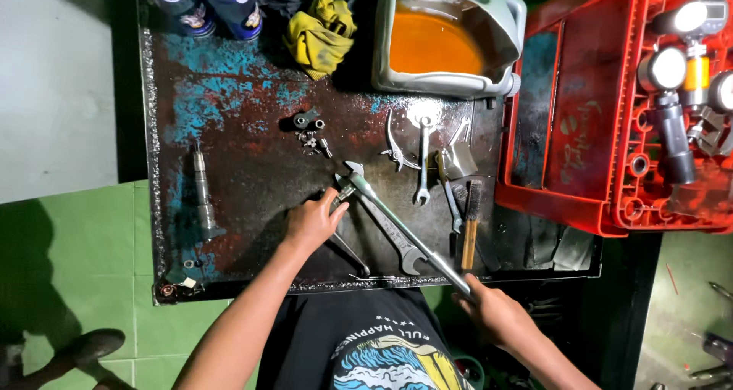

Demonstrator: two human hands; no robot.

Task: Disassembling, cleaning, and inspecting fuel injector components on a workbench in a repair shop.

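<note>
The head camera looks straight down on a dark steel worktop with worn blue and rust-red paint [229,100]. The left hand [311,222] rests near the middle of the worktop, its fingers curled together around a small metal part [341,195] that sits in the head of a long silver adjustable wrench [397,226]. The wrench runs diagonally from that head down to the front edge of the worktop, where the right hand [495,312] closes its fingers around the end of the handle. A flat open-ended spanner [393,237] lies beside and partly under the wrench shaft, and a thin steel rod [351,254] lies just below the left hand.

Behind the wrench head lie small loose bolts and bushes [309,130], silver pliers [397,147], a combination spanner [422,165] and a wooden-handled wire brush [470,222]. A grey cylindrical metal shaft [203,195] lies well apart at the left. At the rear sit a crumpled yellow rag [321,27], two spray cans [206,4] and a cut-open grey plastic jug holding orange liquid [435,43]. A red plastic crate [603,107] with round gauges [672,69] stands to the right.
</note>
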